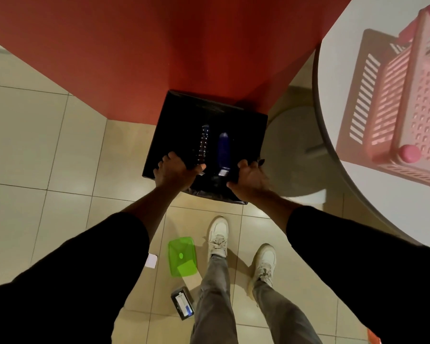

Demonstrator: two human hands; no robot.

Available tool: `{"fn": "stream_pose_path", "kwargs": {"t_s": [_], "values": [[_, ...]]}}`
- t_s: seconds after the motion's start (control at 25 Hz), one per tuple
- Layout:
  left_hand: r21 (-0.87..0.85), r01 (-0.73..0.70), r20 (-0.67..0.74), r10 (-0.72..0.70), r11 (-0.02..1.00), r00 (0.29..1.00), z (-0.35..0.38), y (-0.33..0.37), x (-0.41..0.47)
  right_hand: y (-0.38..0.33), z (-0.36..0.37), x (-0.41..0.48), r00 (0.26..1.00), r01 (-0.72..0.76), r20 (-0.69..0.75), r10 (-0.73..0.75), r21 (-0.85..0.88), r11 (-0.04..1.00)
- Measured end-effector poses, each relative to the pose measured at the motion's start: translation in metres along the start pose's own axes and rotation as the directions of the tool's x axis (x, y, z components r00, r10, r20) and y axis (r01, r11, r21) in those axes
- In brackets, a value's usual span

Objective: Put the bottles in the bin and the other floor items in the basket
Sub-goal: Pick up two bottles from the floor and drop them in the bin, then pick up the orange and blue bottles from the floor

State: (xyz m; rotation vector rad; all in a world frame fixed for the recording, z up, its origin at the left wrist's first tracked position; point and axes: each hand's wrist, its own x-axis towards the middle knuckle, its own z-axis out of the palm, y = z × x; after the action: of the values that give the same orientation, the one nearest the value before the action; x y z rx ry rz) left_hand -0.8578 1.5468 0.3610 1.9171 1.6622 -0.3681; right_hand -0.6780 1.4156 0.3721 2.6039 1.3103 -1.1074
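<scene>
A black bin (248, 125) lined with a dark bag stands on the floor against a red wall. My left hand (175, 173) grips the near end of a clear ribbed bottle (202, 142) that points down into the bin. My right hand (251, 178) is curled at the near end of a blue bottle (224, 150), which lies beside the clear one inside the bin's opening. A pink slotted basket (405, 108) rests on a round white table (345, 33) at the right. On the floor behind me lie a green plastic container (183, 256), a white slip of paper (151, 260) and a small black box (183, 303).
The red wall (147, 45) forms a corner behind the bin. The table's round grey base (291, 145) sits just right of the bin. My two white shoes (219, 235) stand on beige tiles close to the green container. An orange object (373, 337) peeks in at the bottom right.
</scene>
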Motion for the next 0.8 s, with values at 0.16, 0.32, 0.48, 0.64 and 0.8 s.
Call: {"fn": "stream_pose_path", "kwargs": {"t_s": [0.16,0.32,0.48,0.64,0.8], "values": [[0.124,-0.295,-0.018,0.299,0.948,0.954,0.004,-0.004,-0.044,0.006,0.006,-0.046,1.000,0.022,0.010,-0.021,-0.015,1.000],[0.232,-0.530,0.118,0.517,0.816,0.848,0.004,0.010,-0.091,0.017,0.004,-0.100,0.994,0.094,-0.052,-0.099,-0.083,0.992],[0.288,-0.710,0.182,0.691,0.643,0.700,-0.004,0.035,-0.130,0.047,-0.008,-0.148,0.995,0.055,-0.077,-0.063,-0.104,0.993],[0.395,-0.795,0.278,0.764,0.461,0.581,-0.006,0.068,-0.161,0.092,-0.023,-0.193,0.989,-0.082,-0.129,0.072,-0.075,0.994],[0.453,-0.844,0.388,0.789,0.286,0.476,0.000,0.101,-0.193,0.133,-0.036,-0.240,0.948,-0.233,-0.223,0.226,-0.007,0.972]]}}
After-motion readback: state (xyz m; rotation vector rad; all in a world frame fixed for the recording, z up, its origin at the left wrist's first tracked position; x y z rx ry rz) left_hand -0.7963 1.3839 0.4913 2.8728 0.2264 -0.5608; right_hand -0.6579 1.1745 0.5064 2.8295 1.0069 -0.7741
